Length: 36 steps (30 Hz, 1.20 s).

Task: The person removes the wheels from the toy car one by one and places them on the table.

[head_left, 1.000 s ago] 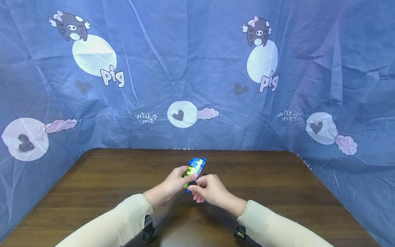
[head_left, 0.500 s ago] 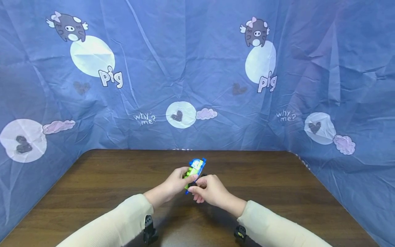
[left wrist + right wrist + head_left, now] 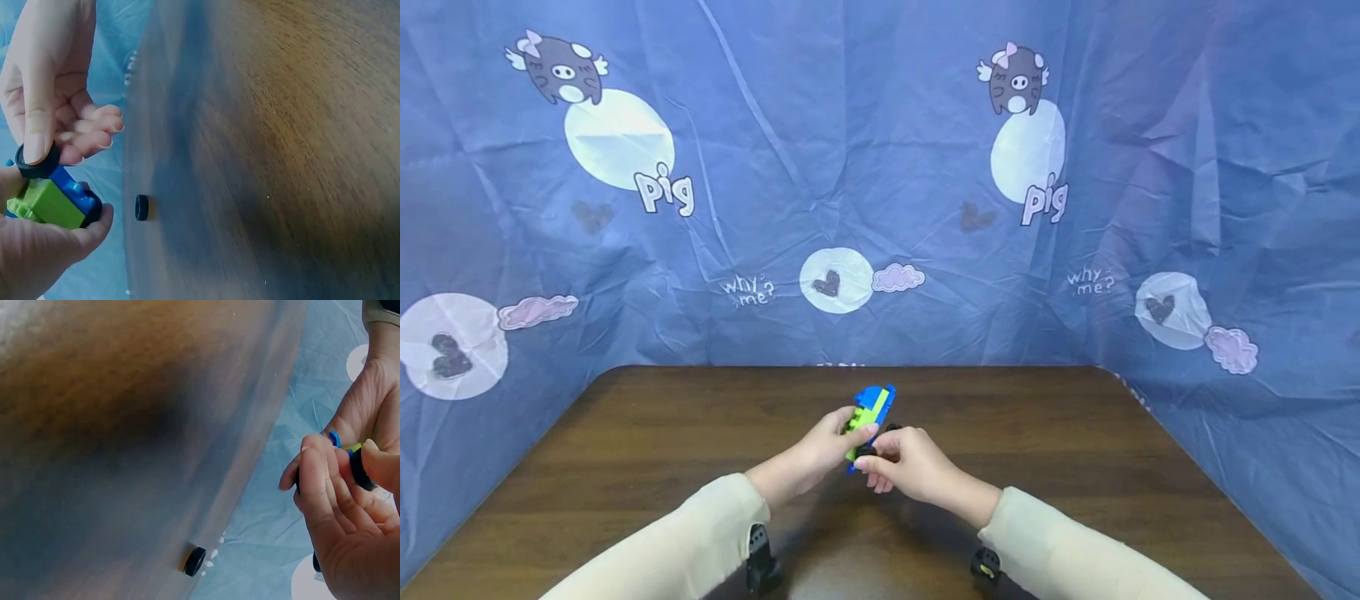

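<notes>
In the head view my left hand grips a small toy car built of lime-green and blue bricks, tilted above the table. My right hand pinches a black tyre at the car's near end. In the left wrist view the thumb presses on the tyre, which sits against the car's blue base; whether it is fully seated on the hub I cannot tell. Fingers hide much of the car in the right wrist view, where a blue hub shows.
A loose black tyre stands on the brown wooden table, near its far edge in the left wrist view. Behind the table hangs a blue cloth printed with pigs and hearts.
The head view has shifted slightly. Both hands stay together at the car, which has turned a little; the right hand's hold on the tyre looks much the same.
</notes>
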Each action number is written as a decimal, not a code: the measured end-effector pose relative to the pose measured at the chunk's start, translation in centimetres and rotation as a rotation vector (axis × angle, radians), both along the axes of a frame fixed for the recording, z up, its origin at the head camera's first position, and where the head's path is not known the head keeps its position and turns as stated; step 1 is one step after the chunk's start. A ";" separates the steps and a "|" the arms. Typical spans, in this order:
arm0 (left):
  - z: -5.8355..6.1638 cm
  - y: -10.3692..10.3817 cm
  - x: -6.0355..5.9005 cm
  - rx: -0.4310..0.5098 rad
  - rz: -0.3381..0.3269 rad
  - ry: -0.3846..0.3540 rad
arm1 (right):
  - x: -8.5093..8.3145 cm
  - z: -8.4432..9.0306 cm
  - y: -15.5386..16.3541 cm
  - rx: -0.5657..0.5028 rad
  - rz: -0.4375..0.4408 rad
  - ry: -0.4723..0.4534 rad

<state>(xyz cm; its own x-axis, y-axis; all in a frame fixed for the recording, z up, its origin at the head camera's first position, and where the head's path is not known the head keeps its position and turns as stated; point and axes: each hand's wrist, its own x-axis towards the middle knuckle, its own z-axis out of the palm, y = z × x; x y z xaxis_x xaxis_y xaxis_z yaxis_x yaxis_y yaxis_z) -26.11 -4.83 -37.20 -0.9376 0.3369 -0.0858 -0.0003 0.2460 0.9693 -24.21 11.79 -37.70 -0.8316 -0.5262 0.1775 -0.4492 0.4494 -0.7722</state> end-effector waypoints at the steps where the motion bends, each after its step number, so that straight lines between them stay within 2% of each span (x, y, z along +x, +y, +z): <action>1: 0.0 0.0 0.0 0.003 -0.016 0.000 | 0.0 -0.1 0.1 -0.003 0.007 -0.010; 5: 0.1 -0.2 0.0 0.002 -0.042 0.016 | 0.1 -0.3 0.5 -0.048 0.034 -0.058; 12: -0.3 -0.7 -0.3 -0.006 0.004 0.000 | -0.1 0.0 1.2 -0.143 0.048 -0.147; 20: -0.2 -1.3 -0.3 -0.004 -0.030 0.007 | -0.5 -0.2 2.2 -0.277 -0.094 -0.299; 25: -0.4 -1.1 -0.3 -0.015 0.018 -0.017 | -1.1 -0.2 2.6 -0.339 -0.147 -0.363; 31: -0.2 -1.1 0.1 -0.038 0.036 -0.020 | -2.1 -0.5 3.3 -0.374 -0.187 -0.399; 36: -0.1 -1.3 -0.1 -0.086 0.041 0.005 | -2.7 -0.9 4.1 -0.359 -0.218 -0.428</action>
<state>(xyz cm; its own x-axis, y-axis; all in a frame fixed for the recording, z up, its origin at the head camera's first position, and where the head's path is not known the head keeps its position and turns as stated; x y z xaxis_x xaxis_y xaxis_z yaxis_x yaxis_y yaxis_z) -26.17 -6.18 -37.33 -0.9511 0.2896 -0.1078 -0.0072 0.3281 0.9446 -26.92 15.91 -38.62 -0.9503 -0.3050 -0.0620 0.0084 0.1741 -0.9847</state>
